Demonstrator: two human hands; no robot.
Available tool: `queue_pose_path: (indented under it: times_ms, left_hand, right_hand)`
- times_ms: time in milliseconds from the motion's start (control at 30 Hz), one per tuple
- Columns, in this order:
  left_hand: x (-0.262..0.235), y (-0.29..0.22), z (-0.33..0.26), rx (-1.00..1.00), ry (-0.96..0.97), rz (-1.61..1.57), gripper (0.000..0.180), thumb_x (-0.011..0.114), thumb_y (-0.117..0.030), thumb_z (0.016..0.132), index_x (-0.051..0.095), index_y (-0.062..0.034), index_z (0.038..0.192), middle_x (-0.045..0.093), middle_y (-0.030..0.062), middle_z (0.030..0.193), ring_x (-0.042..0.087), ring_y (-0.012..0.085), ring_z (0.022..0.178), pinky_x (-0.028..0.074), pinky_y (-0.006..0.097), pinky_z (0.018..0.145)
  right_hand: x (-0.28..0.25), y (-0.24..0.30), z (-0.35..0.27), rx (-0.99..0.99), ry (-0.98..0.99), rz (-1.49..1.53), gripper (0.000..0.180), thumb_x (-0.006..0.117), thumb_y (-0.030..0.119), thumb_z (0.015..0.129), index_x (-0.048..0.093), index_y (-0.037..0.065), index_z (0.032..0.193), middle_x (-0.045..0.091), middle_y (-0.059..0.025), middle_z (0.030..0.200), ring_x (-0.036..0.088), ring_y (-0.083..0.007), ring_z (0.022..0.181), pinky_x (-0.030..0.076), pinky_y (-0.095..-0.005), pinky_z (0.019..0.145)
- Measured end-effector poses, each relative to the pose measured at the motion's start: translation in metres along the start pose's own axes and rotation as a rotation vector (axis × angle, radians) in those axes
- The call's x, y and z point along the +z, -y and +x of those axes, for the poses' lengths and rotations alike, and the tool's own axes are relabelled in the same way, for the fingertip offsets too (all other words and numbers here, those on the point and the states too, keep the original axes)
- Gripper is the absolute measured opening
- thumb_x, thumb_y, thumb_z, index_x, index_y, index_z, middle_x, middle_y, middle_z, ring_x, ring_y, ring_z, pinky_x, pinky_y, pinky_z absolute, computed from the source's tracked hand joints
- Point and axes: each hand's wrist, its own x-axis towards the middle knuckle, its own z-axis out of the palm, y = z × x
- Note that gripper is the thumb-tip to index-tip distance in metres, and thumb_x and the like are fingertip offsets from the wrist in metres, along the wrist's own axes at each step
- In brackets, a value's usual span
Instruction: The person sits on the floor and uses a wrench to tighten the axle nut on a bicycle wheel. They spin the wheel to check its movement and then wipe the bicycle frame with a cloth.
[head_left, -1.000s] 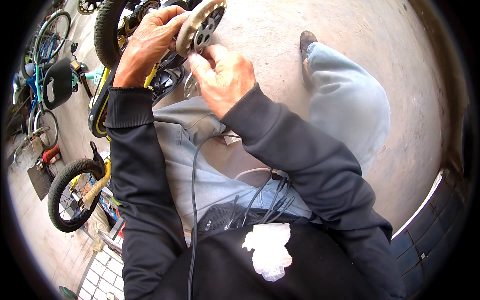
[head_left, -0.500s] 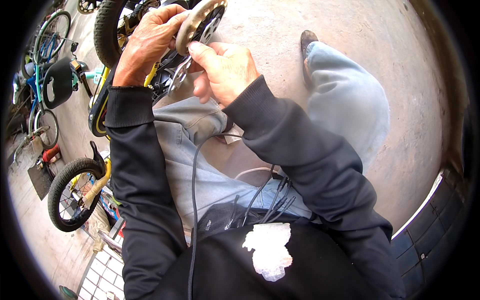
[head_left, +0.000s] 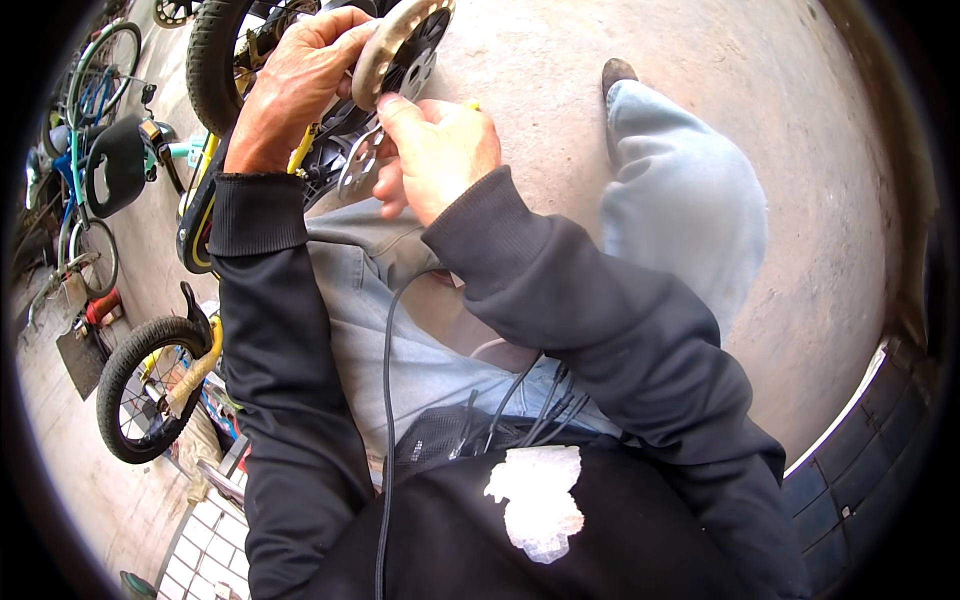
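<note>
The round chainguard disc [head_left: 400, 45] sits up beside the black tyre [head_left: 215, 50], the left hand [head_left: 295, 85] clamped over its rim, the right hand [head_left: 435, 150] pinching its lower edge.

No packages, labels, signs or screens can be made out anywhere in this view. Nothing printed or boxed shows near the hands.

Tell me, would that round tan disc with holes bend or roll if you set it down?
The tan disc looks rigid; the left hand grips its rim without it flexing. Being round, it would probably roll on edge. The cut-outs likely keep it fairly light.
</note>
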Motion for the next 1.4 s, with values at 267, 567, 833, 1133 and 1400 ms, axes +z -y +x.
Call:
queue_pose_path:
  times_ms: [267,567,833,1133,1400]
  left_hand:
    - [0.0,0.0,0.0,0.008,-0.001,0.003,0.024,0.056,-0.027,0.093,0.062,-0.0043,0.101,0.058,-0.0046,0.08,0.051,0.0001,0.071,0.042,0.016,0.063]
    - [0.002,-0.003,-0.001,-0.013,0.022,-0.046,0.021,0.056,-0.024,0.093,0.061,-0.0051,0.099,0.057,-0.0051,0.077,0.051,-0.0002,0.067,0.042,0.015,0.057]
    - [-0.004,0.001,0.002,-0.025,0.029,-0.018,0.021,0.055,-0.023,0.093,0.061,-0.0043,0.1,0.058,-0.0033,0.078,0.053,0.0006,0.067,0.044,0.015,0.058]
    - [-0.005,0.003,0.003,-0.015,0.037,0.014,0.021,0.056,-0.023,0.093,0.061,-0.0044,0.1,0.059,-0.0032,0.081,0.053,0.0005,0.07,0.044,0.015,0.06]
    - [-0.006,0.004,0.004,-0.006,0.028,0.03,0.021,0.056,-0.025,0.093,0.06,-0.0047,0.1,0.059,-0.0037,0.081,0.052,0.0,0.071,0.044,0.015,0.062]
  right_hand:
    - [-0.003,-0.004,0.008,-0.07,0.067,0.039,0.036,0.05,0.028,0.093,0.057,-0.006,0.084,0.056,-0.0083,0.063,0.056,-0.0132,0.045,0.05,-0.0271,0.039]
    - [-0.007,0.002,0.008,-0.048,0.098,0.118,0.039,0.05,0.031,0.092,0.056,-0.007,0.083,0.057,-0.0093,0.065,0.056,-0.0135,0.045,0.049,-0.0264,0.038]
    - [-0.009,0.006,0.009,-0.07,0.084,-0.117,0.039,0.051,0.031,0.091,0.057,-0.006,0.081,0.057,-0.0091,0.062,0.058,-0.0144,0.046,0.049,-0.0266,0.04]
    - [-0.009,0.006,0.008,-0.15,0.039,-0.184,0.038,0.053,0.029,0.09,0.058,-0.006,0.076,0.056,-0.0097,0.057,0.058,-0.0165,0.044,0.049,-0.0284,0.043]
    - [-0.012,0.012,0.004,-0.135,0.046,-0.301,0.036,0.054,0.029,0.088,0.063,-0.005,0.08,0.061,-0.0132,0.063,0.061,-0.0206,0.053,0.051,-0.0332,0.053]
